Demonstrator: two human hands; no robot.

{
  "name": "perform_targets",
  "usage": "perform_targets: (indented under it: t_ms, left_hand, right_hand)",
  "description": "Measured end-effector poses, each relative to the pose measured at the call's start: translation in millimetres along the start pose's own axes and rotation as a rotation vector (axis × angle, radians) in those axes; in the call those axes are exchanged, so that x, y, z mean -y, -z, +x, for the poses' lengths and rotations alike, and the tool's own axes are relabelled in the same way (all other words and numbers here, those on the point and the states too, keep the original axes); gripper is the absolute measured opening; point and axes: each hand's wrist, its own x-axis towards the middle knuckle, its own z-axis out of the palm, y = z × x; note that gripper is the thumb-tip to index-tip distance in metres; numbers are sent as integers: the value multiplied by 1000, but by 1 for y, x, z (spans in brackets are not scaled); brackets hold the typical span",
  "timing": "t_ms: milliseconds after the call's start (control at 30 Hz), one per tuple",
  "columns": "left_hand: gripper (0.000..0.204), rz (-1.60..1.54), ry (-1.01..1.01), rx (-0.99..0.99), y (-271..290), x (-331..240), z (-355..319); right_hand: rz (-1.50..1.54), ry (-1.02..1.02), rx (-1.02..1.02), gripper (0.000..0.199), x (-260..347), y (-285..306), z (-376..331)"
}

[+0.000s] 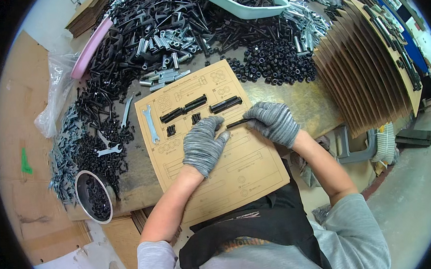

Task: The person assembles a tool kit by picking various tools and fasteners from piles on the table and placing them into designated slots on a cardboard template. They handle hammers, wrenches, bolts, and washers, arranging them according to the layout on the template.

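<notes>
Mid-frame, my right hand (276, 123) pinches a black rod (235, 124), left hand (202, 145) thumb-and-finger parted; this laying-out step likely needs it lowered.

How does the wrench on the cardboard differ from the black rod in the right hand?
The wrench is silvery; the rod is black. The wrench widens at its ends; the rod looks evenly slim. The wrench lies on the cardboard; the right hand grips the rod. Both are long and narrow.
</notes>
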Motion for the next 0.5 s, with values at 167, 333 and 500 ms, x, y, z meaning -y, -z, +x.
perform_targets:
  t_ms: [167, 333, 500]
  left_hand:
    - [24, 145, -115, -86, -14, 1, 14]
    - [17, 150, -119, -134, -8, 14, 11]
    - [41, 68, -125, -50, 35, 31, 15]
  right_hand:
    - [-18, 36, -121, 22, -8, -6, 6]
    - [95, -77, -152, 20, 4, -5, 13]
    - [300, -210, -250, 39, -2, -13, -3]
